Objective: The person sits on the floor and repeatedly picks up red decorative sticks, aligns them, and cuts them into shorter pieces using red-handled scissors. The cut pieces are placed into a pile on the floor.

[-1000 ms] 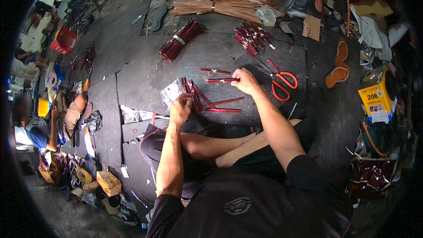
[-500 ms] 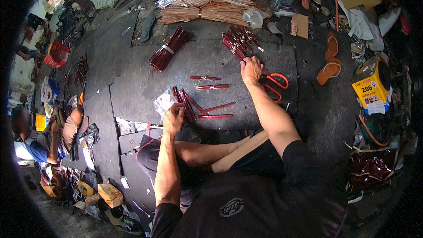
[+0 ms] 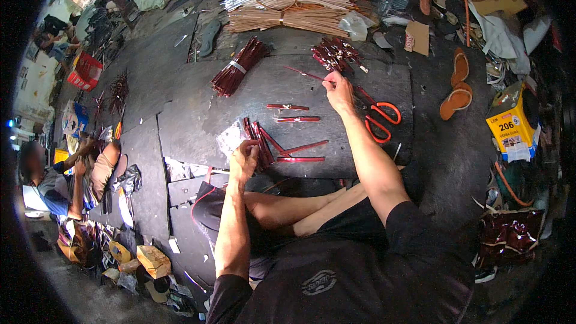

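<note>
My right hand (image 3: pixel 339 95) pinches one end of a thin dark red strap (image 3: pixel 305 73), which points out to the left. Just beyond it lies a loose pile of red straps (image 3: pixel 337 55) with shiny metal bits. My left hand (image 3: pixel 243 161) is closed, fingertips together, beside several red straps (image 3: pixel 253 134); whatever it grips is hidden. Two short red strips with metal pieces (image 3: pixel 288 107) lie between my hands, and two plain ones (image 3: pixel 302 159) sit nearer me. Scissors with orange handles (image 3: pixel 384 123) rest right of my right wrist.
A tied bundle of red straps (image 3: pixel 241 67) lies ahead on the dark board (image 3: pixel 198 105). Long tan strips (image 3: pixel 288 19) are stacked behind. Brown sandal soles (image 3: pixel 457 101) and a yellow can (image 3: pixel 511 123) stand right. Another person (image 3: pixel 54 189) sits far left.
My right hand has drawn back slightly from the loose pile, and a single red strap now shows in its fingers. My left hand stays by the near straps. The view has shifted a little.
</note>
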A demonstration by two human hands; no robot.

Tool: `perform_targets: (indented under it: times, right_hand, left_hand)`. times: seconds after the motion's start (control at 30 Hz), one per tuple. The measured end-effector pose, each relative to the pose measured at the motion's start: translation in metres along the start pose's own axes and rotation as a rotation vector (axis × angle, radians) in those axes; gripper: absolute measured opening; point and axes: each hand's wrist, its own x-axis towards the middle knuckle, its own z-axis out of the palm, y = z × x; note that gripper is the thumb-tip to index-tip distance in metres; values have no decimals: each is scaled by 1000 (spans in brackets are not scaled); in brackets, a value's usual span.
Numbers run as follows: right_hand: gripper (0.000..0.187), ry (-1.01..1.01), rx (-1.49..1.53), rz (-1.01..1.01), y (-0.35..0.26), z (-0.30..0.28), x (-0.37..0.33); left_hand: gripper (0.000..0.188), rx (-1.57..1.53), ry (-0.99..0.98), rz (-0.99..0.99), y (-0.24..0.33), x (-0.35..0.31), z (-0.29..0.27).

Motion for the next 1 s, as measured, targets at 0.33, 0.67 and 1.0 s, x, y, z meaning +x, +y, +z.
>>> perform_targets:
  times: [0.33,0.67,1.0]
  right_hand:
    - [19,-932,487,-17,-77,15,-33]
    - [7,-240,-365,-338,-22,47,-62]
    - [16,-532,216,-148,-130,23,-47]
  left_hand:
    - [34,-1125,92,-167,47,38,11]
    - [18,-1116,161,-244,-9,29,30]
    - [27,-948,230,-124,42,25,-10]
